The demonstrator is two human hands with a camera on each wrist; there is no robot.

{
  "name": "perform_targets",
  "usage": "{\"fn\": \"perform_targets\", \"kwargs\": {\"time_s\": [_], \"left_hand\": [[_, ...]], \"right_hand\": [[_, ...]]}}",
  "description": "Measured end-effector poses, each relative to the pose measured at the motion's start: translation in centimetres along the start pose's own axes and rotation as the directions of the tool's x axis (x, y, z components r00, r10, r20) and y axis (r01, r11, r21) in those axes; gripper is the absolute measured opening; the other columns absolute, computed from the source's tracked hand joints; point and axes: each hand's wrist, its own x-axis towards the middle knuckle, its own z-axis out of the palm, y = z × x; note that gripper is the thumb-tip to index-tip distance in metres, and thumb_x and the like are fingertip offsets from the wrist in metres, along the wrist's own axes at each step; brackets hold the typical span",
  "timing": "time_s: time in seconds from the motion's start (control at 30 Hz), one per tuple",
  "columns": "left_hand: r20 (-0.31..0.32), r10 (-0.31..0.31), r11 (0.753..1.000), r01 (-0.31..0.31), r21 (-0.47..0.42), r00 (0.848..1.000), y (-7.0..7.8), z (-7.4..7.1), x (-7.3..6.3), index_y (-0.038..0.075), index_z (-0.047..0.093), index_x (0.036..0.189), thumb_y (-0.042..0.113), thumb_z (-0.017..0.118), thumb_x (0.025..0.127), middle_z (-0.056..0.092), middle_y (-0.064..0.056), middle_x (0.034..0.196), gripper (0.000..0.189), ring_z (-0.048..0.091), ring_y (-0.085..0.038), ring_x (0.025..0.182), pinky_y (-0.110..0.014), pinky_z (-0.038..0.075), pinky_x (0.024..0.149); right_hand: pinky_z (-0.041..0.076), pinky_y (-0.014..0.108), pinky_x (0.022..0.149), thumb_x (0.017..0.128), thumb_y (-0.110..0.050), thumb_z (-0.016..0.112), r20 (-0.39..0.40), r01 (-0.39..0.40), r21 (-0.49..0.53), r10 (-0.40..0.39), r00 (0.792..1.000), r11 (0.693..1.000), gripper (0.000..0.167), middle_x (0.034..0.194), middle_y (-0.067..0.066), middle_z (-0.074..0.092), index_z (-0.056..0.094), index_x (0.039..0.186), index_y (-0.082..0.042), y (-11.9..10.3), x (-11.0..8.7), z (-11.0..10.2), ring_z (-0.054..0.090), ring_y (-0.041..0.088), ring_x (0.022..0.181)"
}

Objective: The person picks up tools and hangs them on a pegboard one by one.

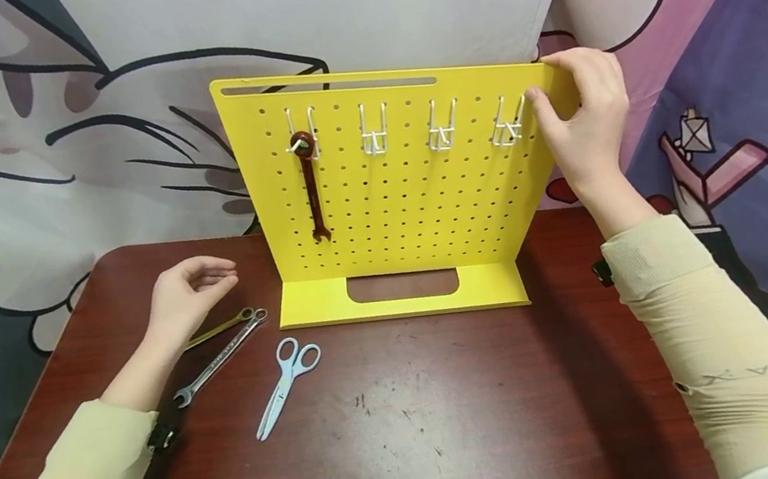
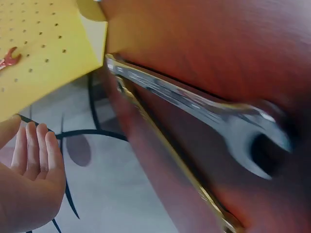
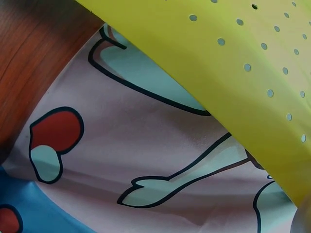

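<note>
A yellow pegboard [image 1: 414, 193] stands upright on its flat foot at the back of the table. My right hand [image 1: 591, 105] grips its upper right corner, thumb on the front face. On the leftmost white hook hangs a dark red combination wrench [image 1: 313, 192], open end down. My left hand [image 1: 184, 298] is held with loosely bent fingers and nothing in them, left of the board and near two wrenches. Those are a silver combination wrench [image 2: 184, 97] and a thinner gold-coloured wrench [image 2: 165, 141], lying side by side. Light blue scissors [image 1: 289, 382] lie to their right, handles toward the board.
Three more white wire hooks [image 1: 375, 141] sit in a row on the board with nothing hanging from them. The dark reddish-brown table [image 1: 442, 429] runs up to a cartoon-printed cloth [image 1: 191, 144] behind. The board's foot [image 1: 319, 303] has a cut-out.
</note>
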Motion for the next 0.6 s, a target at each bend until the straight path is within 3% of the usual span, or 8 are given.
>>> {"fn": "perform_targets", "kwargs": {"time_s": [0.07,0.2,0.43,0.6], "left_hand": [[0.024,0.021,0.999,-0.022,0.045,0.999,-0.6,-0.4,-0.3,-0.002,0.076,0.117,0.014,0.077,0.098,0.076,-0.027,0.112,0.025,0.057,0.02,0.078,-0.002,0.049,0.071],[0.081,0.047,0.992,-0.056,0.114,0.996,-1.7,-1.0,-0.9,-0.002,0.077,0.112,0.011,0.079,0.096,0.078,-0.025,0.105,0.021,0.058,0.015,0.077,-0.002,0.049,0.07],[0.202,0.042,0.971,-0.087,0.221,0.978,-3.3,-1.3,-1.6,0.0,0.077,0.109,0.007,0.08,0.093,0.079,-0.015,0.098,0.018,0.07,-0.019,0.086,-0.012,0.051,0.07],[0.239,0.059,0.958,-0.122,0.26,0.969,-4.2,-1.2,-1.8,0.0,0.077,0.106,0.004,0.08,0.091,0.079,-0.013,0.096,0.015,0.072,-0.026,0.087,-0.019,0.052,0.072]], "right_hand": [[0.04,0.031,0.112,0.093,-0.019,0.077,0.001,0.001,-0.004,-0.001,1.0,1.0,0.032,0.121,0.019,0.075,0.076,0.118,0.001,0.0,0.0,0.0,0.061,0.035,0.12],[0.04,0.03,0.112,0.094,-0.02,0.078,0.0,-0.004,-0.003,0.004,1.0,1.0,0.032,0.121,0.019,0.075,0.076,0.118,0.001,0.0,0.0,0.1,0.061,0.034,0.121],[0.04,0.032,0.113,0.092,-0.021,0.078,-0.006,0.01,-0.006,-0.01,1.0,1.0,0.032,0.12,0.019,0.075,0.077,0.117,0.0,0.2,-0.1,0.0,0.061,0.037,0.121],[0.041,0.034,0.113,0.091,-0.021,0.077,-0.01,0.019,-0.006,-0.019,1.0,1.0,0.033,0.119,0.02,0.075,0.076,0.116,0.001,0.3,0.0,0.0,0.061,0.038,0.12]]}}
